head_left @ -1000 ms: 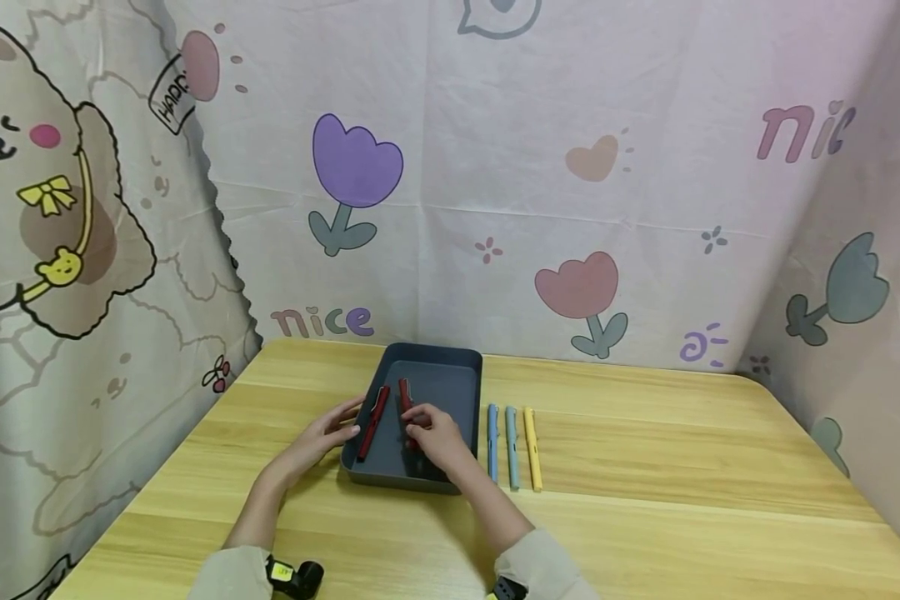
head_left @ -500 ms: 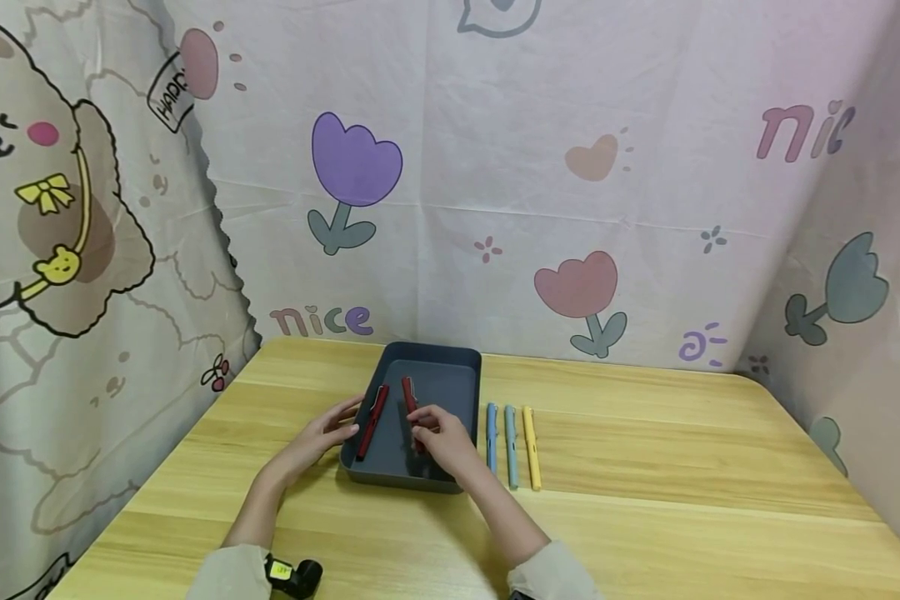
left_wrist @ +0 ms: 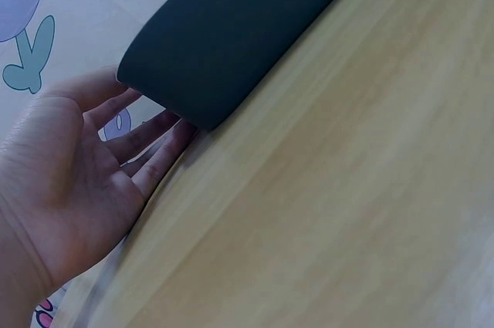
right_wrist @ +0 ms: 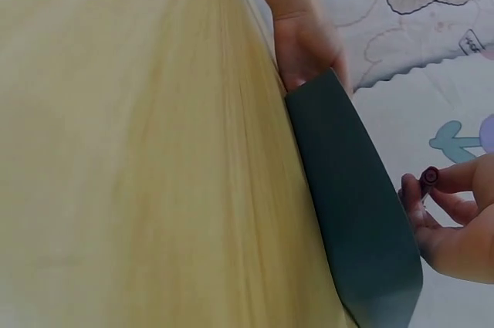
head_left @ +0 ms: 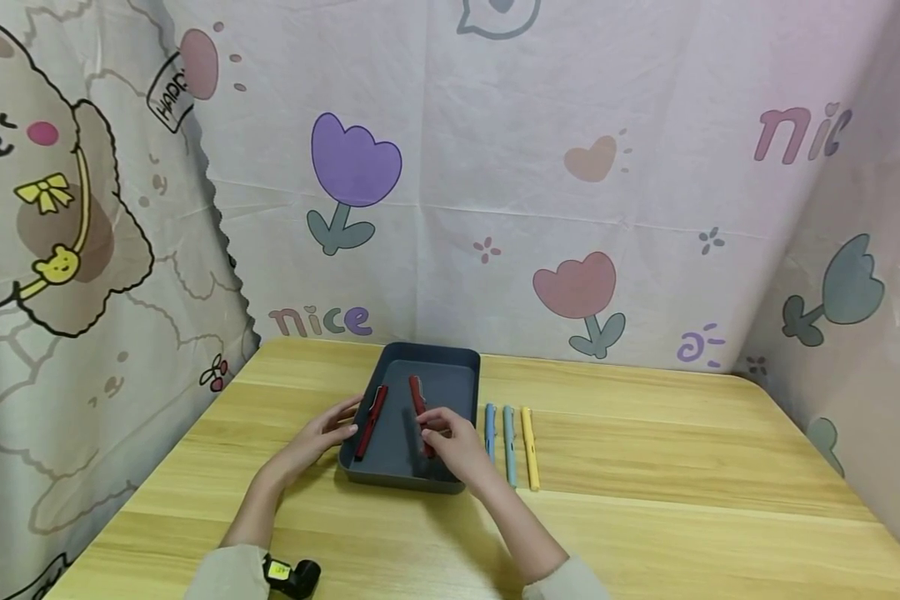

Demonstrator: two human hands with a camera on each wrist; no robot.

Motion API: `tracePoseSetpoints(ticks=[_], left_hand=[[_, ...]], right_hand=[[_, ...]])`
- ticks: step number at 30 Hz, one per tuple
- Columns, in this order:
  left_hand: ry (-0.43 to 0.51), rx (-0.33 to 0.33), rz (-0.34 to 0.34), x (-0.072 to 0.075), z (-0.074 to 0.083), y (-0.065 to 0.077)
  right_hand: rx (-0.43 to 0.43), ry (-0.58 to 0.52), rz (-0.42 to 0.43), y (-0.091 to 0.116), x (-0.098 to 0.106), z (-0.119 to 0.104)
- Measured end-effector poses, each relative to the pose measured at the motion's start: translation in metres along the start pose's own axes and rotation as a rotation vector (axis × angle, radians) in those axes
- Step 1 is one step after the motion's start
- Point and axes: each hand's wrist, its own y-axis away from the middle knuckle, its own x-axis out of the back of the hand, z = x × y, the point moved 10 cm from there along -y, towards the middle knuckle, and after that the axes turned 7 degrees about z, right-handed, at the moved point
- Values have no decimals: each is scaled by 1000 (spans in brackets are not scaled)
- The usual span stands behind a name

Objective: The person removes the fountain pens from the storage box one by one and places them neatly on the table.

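Observation:
A dark blue-grey tray [head_left: 401, 482] stands on the wooden table, its outer wall [left_wrist: 231, 42] filling the top of the left wrist view. My left hand [head_left: 318, 437] rests against the tray's left side with fingers spread and fairly straight. Inside, along the left wall, lies a dark red pen [head_left: 372, 422] with a clip. Over the tray's middle, my right hand [head_left: 453, 437] pinches another dark red pen [head_left: 417, 396] between thumb and fingers. The held pen's round end [right_wrist: 430, 177] shows above the tray wall in the right wrist view.
Right of the tray, a blue pen [head_left: 491, 429], a light teal pen [head_left: 510, 446] and a yellow pen [head_left: 530, 450] lie side by side on the table [head_left: 682, 483]. A printed curtain [head_left: 480, 167] hangs behind the table and along both sides.
My right hand has shifted a little to the right, carrying the pinched red pen away from the other red pen. My left hand and the tray have stayed nearly in place.

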Motion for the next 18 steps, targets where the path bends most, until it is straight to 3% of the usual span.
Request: tracePoseSetpoints(ticks=[7, 14, 18], left_hand=[[-11, 5, 1, 0, -1, 0], [-5, 25, 14, 1, -5, -1], [-6, 28, 27, 3, -4, -1]], right_hand=[[-13, -43, 5, 4, 11, 6], [8, -53, -2, 22, 25, -24], [16, -65, 0, 25, 33, -24]])
